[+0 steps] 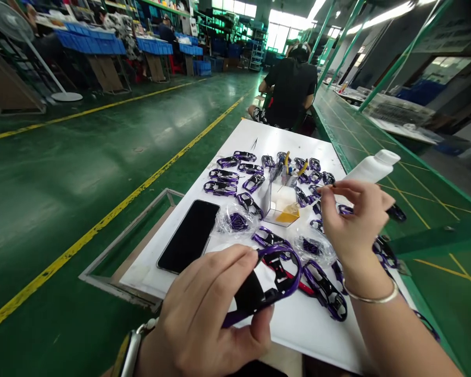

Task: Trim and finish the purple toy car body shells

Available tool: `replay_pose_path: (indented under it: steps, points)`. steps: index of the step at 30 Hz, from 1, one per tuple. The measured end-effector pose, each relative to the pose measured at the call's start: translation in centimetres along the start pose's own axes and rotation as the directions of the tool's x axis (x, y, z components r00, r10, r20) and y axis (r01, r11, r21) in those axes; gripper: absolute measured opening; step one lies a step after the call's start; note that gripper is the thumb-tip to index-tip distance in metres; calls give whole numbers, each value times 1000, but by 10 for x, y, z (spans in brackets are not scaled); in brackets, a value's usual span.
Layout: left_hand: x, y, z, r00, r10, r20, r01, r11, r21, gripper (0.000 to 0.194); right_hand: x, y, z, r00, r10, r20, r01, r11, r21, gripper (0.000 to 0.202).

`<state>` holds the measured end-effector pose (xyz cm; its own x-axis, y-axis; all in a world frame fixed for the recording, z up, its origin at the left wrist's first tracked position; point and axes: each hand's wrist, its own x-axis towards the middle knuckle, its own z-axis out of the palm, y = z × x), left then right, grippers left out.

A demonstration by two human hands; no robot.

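Note:
My left hand point(215, 309) is closed around a purple-rimmed black plastic frame point(288, 285), held tilted above the near part of the white table. Its fingers hide the frame's left end. My right hand point(355, 209) is raised to the right, thumb and forefinger pinched together; a tiny dark speck shows at the tips, too small to name. Behind that hand is a white plastic bottle point(371, 167). Under the held frame, a red-handled tool point(304, 285) is partly covered. Another purple-and-black frame point(325, 290) lies to its right.
Several similar frames point(222, 175) spread over the white table point(255, 137). A clear box point(281, 207) holds yellow-handled tools. Plastic bags point(237, 220) of small purple parts and a black phone point(188, 235) lie nearby. Tweezers point(254, 143) rest farther back. A person point(290, 86) sits beyond the table.

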<state>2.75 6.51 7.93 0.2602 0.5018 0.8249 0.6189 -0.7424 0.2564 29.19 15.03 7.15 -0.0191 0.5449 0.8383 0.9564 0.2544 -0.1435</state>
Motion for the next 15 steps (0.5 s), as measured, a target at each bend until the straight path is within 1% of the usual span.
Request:
replay_pose_path:
  steps: [3,4,8,9,10,12,14,15]
  points:
    - [-1,1,-4,1000,-22,-12,22,1000,-17,44,4,-5,9,999,-18,-27,19,999,27,6]
    - [-1,1,-5,1000,-22,-12,22,999,-27,45,4,-6,8,999,-20,-29,21,999,32,5]
    - [0,3,-8,1000,-11,-15,10,999,-53,45,4,-4,7,994,24,-105,-24,1000,7,10]
    - [0,4,-9,1000,-4,-15,3,998,-59,45,4,-3,10,996,30,-88,-30,1000,4,10]
    - [0,5,-9,1000,3,-12,-4,998,-64,45,4,-1,13,999,29,-42,-29,1000,7,8]
    - [0,6,-11,1000,8,-8,-9,998,-69,45,3,-1,17,995,16,95,-18,1000,23,7]
    - [-1,7,-12,1000,-1,3,1,998,-70,47,1,-7,11,980,9,199,-16,999,33,14]
    - [-1,8,-13,1000,-4,9,4,998,-70,47,0,-12,3,975,4,223,-11,999,32,21]
